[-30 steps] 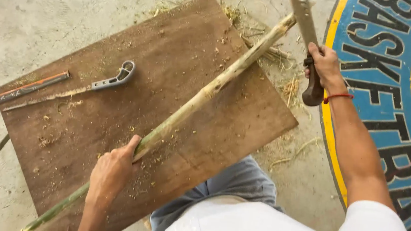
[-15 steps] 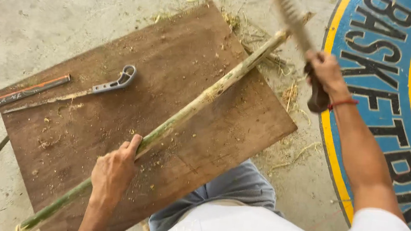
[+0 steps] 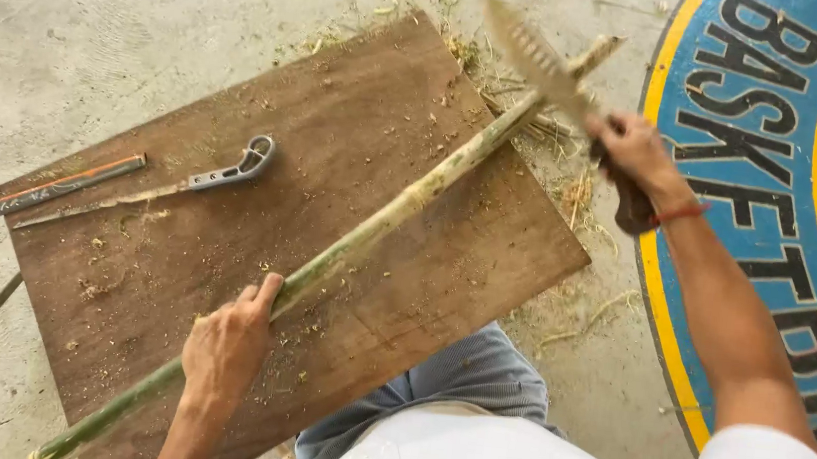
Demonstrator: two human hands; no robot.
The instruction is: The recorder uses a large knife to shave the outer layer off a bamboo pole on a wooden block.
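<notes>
A long green bamboo stalk (image 3: 400, 209) lies slantwise across a brown wooden board (image 3: 361, 105), its far end sticking out past the board's upper right corner. My left hand (image 3: 228, 342) presses down on the stalk near its lower part. My right hand (image 3: 630, 161) grips the dark handle of a large knife (image 3: 534, 62); the blurred blade is down against the stalk's far end.
A small saw with a grey curved handle (image 3: 224, 174) and an orange-edged flat stick (image 3: 48, 190) lie on the board's left side. Shavings litter the board and the concrete floor. A painted blue and yellow court marking (image 3: 786, 146) covers the floor at right. My knee (image 3: 474, 376) is under the board's near edge.
My right hand has swung the knife down from a raised position onto the stalk's far end. My left hand has stayed on the stalk.
</notes>
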